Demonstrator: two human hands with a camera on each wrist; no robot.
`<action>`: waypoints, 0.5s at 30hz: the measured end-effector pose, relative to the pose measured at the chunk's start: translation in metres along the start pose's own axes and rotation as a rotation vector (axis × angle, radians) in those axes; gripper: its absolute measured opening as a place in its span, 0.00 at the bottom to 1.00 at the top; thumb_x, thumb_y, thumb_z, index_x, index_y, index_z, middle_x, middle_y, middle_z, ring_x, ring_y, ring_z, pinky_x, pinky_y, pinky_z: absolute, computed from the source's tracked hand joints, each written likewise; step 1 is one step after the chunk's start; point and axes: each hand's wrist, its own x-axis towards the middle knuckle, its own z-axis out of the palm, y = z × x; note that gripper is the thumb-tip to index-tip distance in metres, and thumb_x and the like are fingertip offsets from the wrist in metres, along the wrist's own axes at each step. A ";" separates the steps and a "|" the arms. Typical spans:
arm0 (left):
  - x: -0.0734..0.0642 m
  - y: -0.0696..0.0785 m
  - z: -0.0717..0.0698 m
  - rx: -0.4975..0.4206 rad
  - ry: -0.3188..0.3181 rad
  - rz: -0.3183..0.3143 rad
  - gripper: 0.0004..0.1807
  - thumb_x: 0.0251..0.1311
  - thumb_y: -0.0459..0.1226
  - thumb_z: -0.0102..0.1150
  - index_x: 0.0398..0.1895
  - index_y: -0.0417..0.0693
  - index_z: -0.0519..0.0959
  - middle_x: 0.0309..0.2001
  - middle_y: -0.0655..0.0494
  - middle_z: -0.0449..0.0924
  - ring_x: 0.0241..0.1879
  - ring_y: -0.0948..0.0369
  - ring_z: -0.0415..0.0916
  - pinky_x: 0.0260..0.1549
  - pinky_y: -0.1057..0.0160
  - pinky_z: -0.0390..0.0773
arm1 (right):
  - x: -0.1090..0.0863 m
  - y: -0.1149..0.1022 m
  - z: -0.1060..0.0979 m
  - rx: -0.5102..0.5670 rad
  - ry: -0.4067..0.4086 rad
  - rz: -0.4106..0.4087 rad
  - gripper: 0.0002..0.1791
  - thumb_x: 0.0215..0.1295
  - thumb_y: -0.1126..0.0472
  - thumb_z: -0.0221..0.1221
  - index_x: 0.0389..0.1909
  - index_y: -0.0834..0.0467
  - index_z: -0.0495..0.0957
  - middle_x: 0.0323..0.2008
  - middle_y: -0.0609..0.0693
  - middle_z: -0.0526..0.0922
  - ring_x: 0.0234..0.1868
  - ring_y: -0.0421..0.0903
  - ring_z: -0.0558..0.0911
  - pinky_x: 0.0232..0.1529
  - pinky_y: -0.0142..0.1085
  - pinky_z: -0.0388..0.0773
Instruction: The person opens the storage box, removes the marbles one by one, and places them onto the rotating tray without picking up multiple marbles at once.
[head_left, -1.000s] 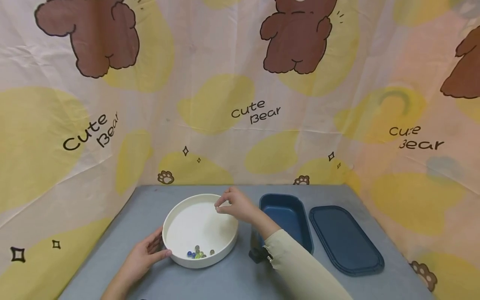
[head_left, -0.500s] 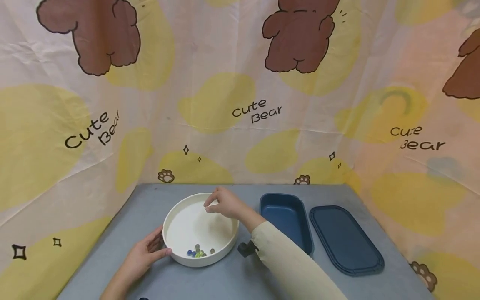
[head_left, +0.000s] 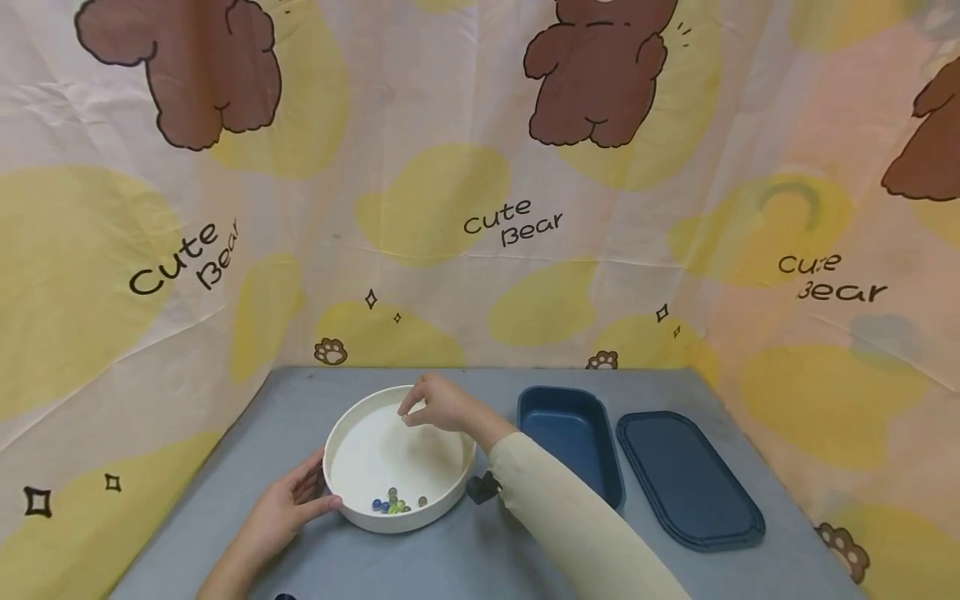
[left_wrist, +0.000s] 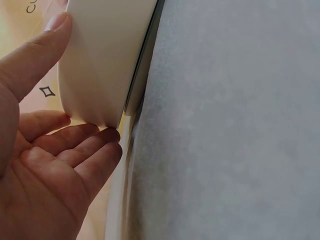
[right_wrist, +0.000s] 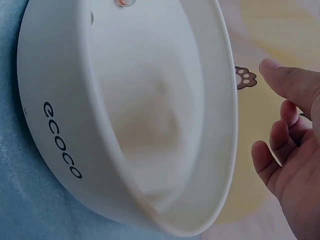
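A white round tray (head_left: 360, 522) with a raised wall lies left of centre on the grey table. Several blue, green and brownish marbles (head_left: 393, 505) are gathered inside it near its front wall. My left hand (head_left: 277, 512) holds the tray's left side. The left wrist view shows that thumb (left_wrist: 42, 57) at the wall and the fingertips (left_wrist: 110, 135) against its outside. Above the tray's back right part is my right hand (head_left: 438, 404), thumb and index fingertips close together. In the right wrist view its other fingers are curled; I cannot tell whether a marble sits between the tips.
Right of the tray stands a dark blue open box (head_left: 617, 479), partly hidden by the right sleeve (head_left: 570, 508). A matching blue lid (head_left: 690, 479) lies flat beyond it. Printed cloth (head_left: 480, 275) hangs at the table's back and sides.
My right hand has moved left, from over the tray's right edge to further in above it, thumb and index tips kept close. The left hand, tray and marbles stay in place.
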 end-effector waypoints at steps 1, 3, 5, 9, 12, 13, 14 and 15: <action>0.000 0.001 0.000 0.005 -0.002 -0.006 0.58 0.54 0.51 0.77 0.81 0.39 0.54 0.78 0.36 0.56 0.76 0.42 0.59 0.71 0.48 0.66 | 0.001 0.000 0.001 -0.002 -0.004 -0.001 0.07 0.64 0.56 0.71 0.42 0.48 0.91 0.45 0.43 0.77 0.48 0.42 0.76 0.48 0.29 0.75; 0.001 0.002 0.000 0.012 -0.003 -0.025 0.59 0.53 0.53 0.77 0.81 0.40 0.54 0.79 0.37 0.56 0.76 0.42 0.58 0.71 0.48 0.66 | 0.003 0.001 0.002 -0.002 -0.012 -0.007 0.07 0.63 0.57 0.71 0.41 0.48 0.91 0.45 0.42 0.78 0.51 0.44 0.77 0.50 0.29 0.75; 0.001 0.003 0.000 0.019 -0.004 -0.035 0.60 0.53 0.54 0.77 0.81 0.40 0.54 0.79 0.37 0.55 0.76 0.41 0.58 0.71 0.48 0.66 | 0.004 0.002 0.004 0.003 -0.020 -0.017 0.07 0.63 0.57 0.71 0.41 0.49 0.91 0.44 0.42 0.79 0.53 0.45 0.77 0.51 0.30 0.74; 0.000 0.002 0.001 0.005 -0.004 -0.015 0.58 0.53 0.52 0.77 0.80 0.38 0.54 0.79 0.37 0.56 0.76 0.43 0.58 0.71 0.50 0.66 | 0.005 0.005 0.008 0.001 -0.036 -0.044 0.07 0.64 0.59 0.71 0.42 0.51 0.91 0.42 0.39 0.84 0.52 0.40 0.77 0.56 0.30 0.74; 0.000 0.000 0.003 -0.008 -0.003 0.010 0.57 0.54 0.50 0.77 0.80 0.37 0.55 0.79 0.38 0.56 0.77 0.44 0.57 0.71 0.51 0.65 | 0.003 0.008 0.010 -0.015 -0.043 -0.050 0.08 0.62 0.60 0.71 0.42 0.52 0.91 0.41 0.38 0.85 0.49 0.36 0.75 0.56 0.29 0.74; 0.000 -0.001 0.004 -0.008 -0.001 0.012 0.57 0.54 0.50 0.77 0.80 0.37 0.55 0.79 0.38 0.56 0.77 0.44 0.58 0.71 0.50 0.65 | 0.003 0.009 0.011 -0.021 -0.044 -0.051 0.09 0.62 0.60 0.72 0.43 0.53 0.91 0.42 0.38 0.85 0.48 0.36 0.75 0.55 0.28 0.74; 0.000 -0.002 0.005 -0.008 0.000 0.010 0.57 0.54 0.50 0.77 0.80 0.37 0.55 0.79 0.38 0.55 0.76 0.43 0.58 0.71 0.50 0.65 | 0.002 0.009 0.011 -0.028 -0.043 -0.049 0.09 0.61 0.60 0.72 0.43 0.53 0.91 0.42 0.39 0.85 0.48 0.36 0.74 0.54 0.28 0.74; -0.001 -0.002 0.005 -0.007 0.002 0.006 0.57 0.53 0.51 0.77 0.80 0.37 0.56 0.79 0.38 0.55 0.76 0.43 0.58 0.71 0.50 0.65 | 0.001 0.010 0.011 -0.032 -0.041 -0.046 0.10 0.61 0.60 0.72 0.43 0.53 0.91 0.42 0.40 0.84 0.48 0.36 0.74 0.54 0.28 0.73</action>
